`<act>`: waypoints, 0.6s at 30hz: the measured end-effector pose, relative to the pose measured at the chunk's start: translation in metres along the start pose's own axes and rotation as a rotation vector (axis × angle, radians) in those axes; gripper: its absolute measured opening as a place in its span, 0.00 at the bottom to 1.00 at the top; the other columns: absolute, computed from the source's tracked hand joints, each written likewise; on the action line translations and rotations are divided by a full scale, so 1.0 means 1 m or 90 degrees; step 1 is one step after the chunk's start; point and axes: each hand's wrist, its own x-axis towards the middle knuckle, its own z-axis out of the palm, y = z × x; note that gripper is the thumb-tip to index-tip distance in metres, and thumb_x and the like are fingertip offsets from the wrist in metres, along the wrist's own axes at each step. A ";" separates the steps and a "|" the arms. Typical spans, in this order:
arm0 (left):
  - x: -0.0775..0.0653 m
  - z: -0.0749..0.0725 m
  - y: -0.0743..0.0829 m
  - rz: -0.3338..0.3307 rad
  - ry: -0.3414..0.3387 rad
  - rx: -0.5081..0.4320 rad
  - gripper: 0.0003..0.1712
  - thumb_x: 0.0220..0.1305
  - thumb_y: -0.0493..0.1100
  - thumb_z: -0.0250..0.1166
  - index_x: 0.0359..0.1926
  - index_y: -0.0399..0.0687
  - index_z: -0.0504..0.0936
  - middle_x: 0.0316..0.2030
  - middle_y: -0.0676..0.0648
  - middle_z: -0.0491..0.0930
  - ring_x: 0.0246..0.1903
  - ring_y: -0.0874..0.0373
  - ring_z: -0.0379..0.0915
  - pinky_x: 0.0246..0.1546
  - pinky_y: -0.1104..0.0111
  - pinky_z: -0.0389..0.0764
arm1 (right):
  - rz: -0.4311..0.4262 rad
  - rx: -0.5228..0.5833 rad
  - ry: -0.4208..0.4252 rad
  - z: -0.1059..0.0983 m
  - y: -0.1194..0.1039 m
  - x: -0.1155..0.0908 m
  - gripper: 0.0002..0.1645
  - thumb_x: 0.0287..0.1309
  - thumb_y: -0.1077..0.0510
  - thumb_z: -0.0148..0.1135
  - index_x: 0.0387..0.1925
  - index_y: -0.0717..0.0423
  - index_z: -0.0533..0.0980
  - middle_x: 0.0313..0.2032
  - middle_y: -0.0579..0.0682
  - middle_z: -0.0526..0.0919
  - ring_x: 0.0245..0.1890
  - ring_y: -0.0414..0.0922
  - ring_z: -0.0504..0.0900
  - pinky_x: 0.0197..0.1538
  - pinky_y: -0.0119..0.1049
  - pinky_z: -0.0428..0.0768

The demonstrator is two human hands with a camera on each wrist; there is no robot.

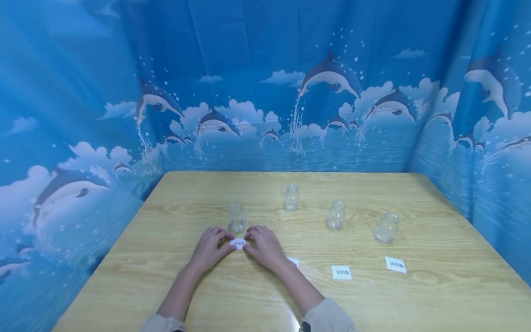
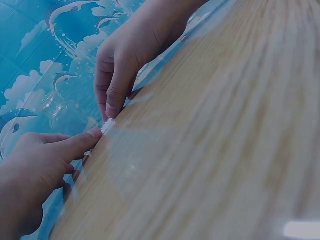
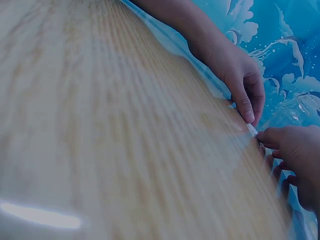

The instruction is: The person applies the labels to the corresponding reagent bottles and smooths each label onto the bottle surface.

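Observation:
A small white paper label with dark printed characters lies on the wooden table, right in front of a clear glass bottle. My left hand pinches the label's left edge between thumb and fingers. From the other side my right hand pinches its right edge in the same way. Both wrist views show the label low at the tabletop, a thin white strip between the two thumbs. The bottle stands upright just beyond the fingertips, and neither hand touches it.
More clear glass bottles stand to the right: one farther back, one nearer, one farthest right. Before them lie white labels, and a third label is partly covered by my right forearm. A blue dolphin curtain surrounds the table.

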 end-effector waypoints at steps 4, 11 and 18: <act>0.000 0.000 0.000 -0.002 -0.005 0.003 0.16 0.49 0.47 0.70 0.40 0.48 0.81 0.39 0.49 0.76 0.38 0.55 0.66 0.41 0.60 0.68 | -0.005 0.001 0.003 0.001 0.000 0.000 0.14 0.52 0.52 0.65 0.38 0.55 0.78 0.48 0.51 0.77 0.50 0.48 0.72 0.56 0.45 0.67; -0.001 0.001 -0.001 0.017 0.004 0.006 0.16 0.49 0.47 0.70 0.39 0.48 0.81 0.38 0.50 0.76 0.38 0.55 0.67 0.41 0.60 0.69 | -0.007 0.000 0.003 0.001 0.000 0.000 0.15 0.52 0.52 0.65 0.39 0.56 0.78 0.48 0.51 0.77 0.50 0.48 0.72 0.56 0.46 0.67; -0.001 0.003 -0.002 -0.001 0.017 -0.050 0.18 0.47 0.45 0.72 0.40 0.47 0.80 0.34 0.55 0.76 0.36 0.60 0.68 0.39 0.63 0.71 | -0.028 0.014 0.020 0.002 0.001 0.000 0.17 0.51 0.54 0.65 0.43 0.57 0.77 0.46 0.51 0.78 0.49 0.48 0.73 0.56 0.45 0.67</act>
